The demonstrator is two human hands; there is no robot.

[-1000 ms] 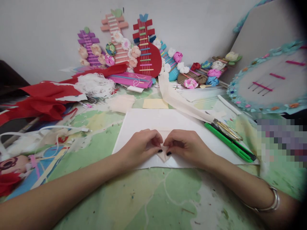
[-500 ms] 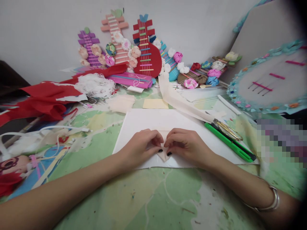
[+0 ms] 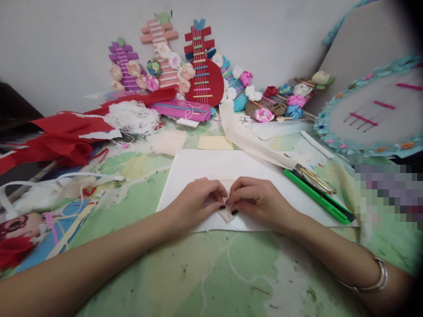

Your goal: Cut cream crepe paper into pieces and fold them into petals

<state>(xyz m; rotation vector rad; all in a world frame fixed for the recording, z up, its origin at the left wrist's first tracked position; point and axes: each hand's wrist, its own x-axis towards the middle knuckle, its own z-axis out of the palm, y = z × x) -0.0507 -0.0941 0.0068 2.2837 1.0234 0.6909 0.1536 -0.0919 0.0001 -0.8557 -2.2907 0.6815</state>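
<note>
Both hands pinch one small cream fabric piece (image 3: 226,214): left hand (image 3: 194,203) and right hand (image 3: 256,200) meet fingertip to fingertip over it. Its point faces the person, long axis running away, lying between the thumbs on the white sheet (image 3: 211,165).

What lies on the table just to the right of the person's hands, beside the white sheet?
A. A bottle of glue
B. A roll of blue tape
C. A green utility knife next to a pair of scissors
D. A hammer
C. A green utility knife lies slantwise at the right edge of the white sheet, with scissors right beside it, while the left hand and right hand pinch a small folded piece.
</note>
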